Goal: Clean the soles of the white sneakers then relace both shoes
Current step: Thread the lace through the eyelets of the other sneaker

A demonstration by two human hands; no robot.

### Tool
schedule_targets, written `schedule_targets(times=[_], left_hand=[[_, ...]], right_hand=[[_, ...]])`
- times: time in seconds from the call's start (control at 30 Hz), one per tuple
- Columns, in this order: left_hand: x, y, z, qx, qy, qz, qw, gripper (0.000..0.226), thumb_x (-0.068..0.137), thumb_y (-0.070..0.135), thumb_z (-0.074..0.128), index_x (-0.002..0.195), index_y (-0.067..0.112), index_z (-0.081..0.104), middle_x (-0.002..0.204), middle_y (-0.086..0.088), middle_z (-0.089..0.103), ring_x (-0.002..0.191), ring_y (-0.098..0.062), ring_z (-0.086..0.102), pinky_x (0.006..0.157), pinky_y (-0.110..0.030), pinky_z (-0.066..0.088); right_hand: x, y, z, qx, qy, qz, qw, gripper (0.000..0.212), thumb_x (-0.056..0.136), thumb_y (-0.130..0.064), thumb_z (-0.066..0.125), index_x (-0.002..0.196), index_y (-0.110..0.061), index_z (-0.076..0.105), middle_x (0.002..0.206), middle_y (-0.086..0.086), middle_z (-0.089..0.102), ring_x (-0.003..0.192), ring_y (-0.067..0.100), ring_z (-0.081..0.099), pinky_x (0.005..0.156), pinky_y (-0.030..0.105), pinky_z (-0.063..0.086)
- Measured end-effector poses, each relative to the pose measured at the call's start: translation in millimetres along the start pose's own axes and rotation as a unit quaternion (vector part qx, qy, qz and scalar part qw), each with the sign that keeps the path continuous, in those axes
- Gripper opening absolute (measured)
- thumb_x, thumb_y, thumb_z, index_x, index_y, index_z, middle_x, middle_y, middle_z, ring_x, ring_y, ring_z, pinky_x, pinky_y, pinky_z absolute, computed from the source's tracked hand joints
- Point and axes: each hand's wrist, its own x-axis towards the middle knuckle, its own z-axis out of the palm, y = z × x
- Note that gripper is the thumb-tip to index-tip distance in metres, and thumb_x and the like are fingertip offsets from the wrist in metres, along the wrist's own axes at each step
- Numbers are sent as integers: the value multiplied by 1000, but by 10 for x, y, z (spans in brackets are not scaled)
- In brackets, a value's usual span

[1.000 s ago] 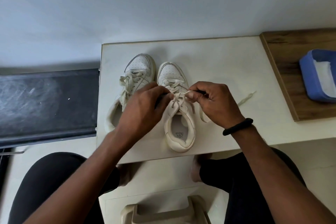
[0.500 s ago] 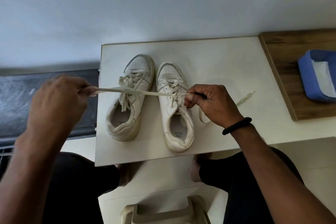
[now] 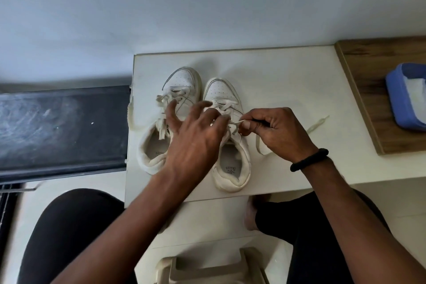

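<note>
The right sneaker (image 3: 221, 92) stands on the white desk (image 3: 288, 76), toe pointing far and heel near the desk's near edge. Its lace (image 3: 261, 148) comes off the eyelets to the right, loops on the desk just beside the shoe and ends further right, towards a wooden board (image 3: 368, 71). The right hand (image 3: 274, 131) sits just right of the shoe's lacing. Its thumb and forefinger are closed in a pinch on the lace close to the eyelets, and the other fingers are curled in.

The left hand (image 3: 196, 138) reaches in from the near left and lies over the gap between the two shoes, covering the right sneaker's left flank. Its fingers are spread and fairly straight, holding nothing, with the fingertips at the crossed laces in the middle of the right sneaker. Whether they actually touch is blurred.

The left sneaker (image 3: 182, 80) stands touching the right one at the toes and angles slightly left, with the left hand's thumb over its tongue. Its lacing is loose, and a strip of lace (image 3: 130, 113) curves along its left side to the desk's left edge.

A black band (image 3: 309, 160) circles the right wrist. A blue tub (image 3: 396, 99) sits on the wooden board at the far right. A dark panel (image 3: 62, 131) lies left of the desk, and a beige stool (image 3: 207, 267) stands nearest, between the person's knees.
</note>
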Motion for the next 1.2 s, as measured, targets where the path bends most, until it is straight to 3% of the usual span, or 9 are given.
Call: schedule_targets(times=[0.07,0.17,0.3,0.4,0.5,0.6,0.83,1.03,1.2], left_hand=[[22,-69,13,-9,24,-6,1000,4,91,21,75,96,22,75,92,3,69,106,-28,66,109,-72,20],[14,-119,-30,-26,42,-15,999,4,88,24,81,88,26,78,82,7,68,92,-26,65,104,-63,26],[-4,-155,-103,-26,32,-19,999,8,91,22,80,92,30,80,83,9,70,91,-25,66,102,-60,27],[-24,-143,-137,-18,25,-30,999,18,87,14,83,91,31,82,82,11,71,91,-24,67,102,-61,28],[-32,-161,-147,-20,26,-43,999,13,88,18,82,88,31,82,76,10,71,84,-25,67,101,-54,25],[-33,-231,-143,-16,12,-85,996,14,88,15,81,83,29,81,75,8,75,84,-27,70,99,-46,19],[-51,-328,-148,-12,-22,-106,994,27,82,2,81,77,29,79,72,9,72,85,-26,69,102,-50,18],[-45,-380,-178,-7,-24,-107,994,18,83,14,86,80,32,82,83,10,69,93,-25,65,99,-53,23],[-42,-372,-181,0,-29,-106,994,22,82,10,86,79,31,82,74,11,61,86,-25,65,100,-54,23]], right_hand=[[-4,10,-11,8,-4,0,1000,9,93,-10,70,94,-12,78,81,-4,77,79,7,74,82,33,61],[-12,40,-42,11,-14,-3,1000,10,93,-9,69,94,-11,79,83,-4,78,82,7,75,83,33,60],[-26,96,-120,9,-36,-2,999,11,92,-13,71,98,-13,80,88,-5,78,90,10,74,87,39,60],[-48,109,-148,5,-40,-18,999,12,90,-14,74,100,-12,81,92,-6,79,92,10,74,86,34,59],[-30,149,-126,-29,-25,1,999,9,88,-15,77,96,-14,82,88,-7,78,85,8,72,77,28,56],[-5,211,-128,-100,-15,35,994,6,87,-20,77,90,-17,82,80,-6,77,77,13,69,72,37,56],[-23,206,-166,-86,-37,51,994,6,87,-20,78,89,-20,83,79,-6,76,78,14,70,76,37,57],[-18,213,-199,-117,-53,71,989,3,85,-25,79,84,-25,82,76,-8,75,76,10,68,74,33,55],[-11,199,-206,-148,-57,83,984,4,85,-28,79,82,-29,81,71,-11,73,73,9,66,73,35,55]])
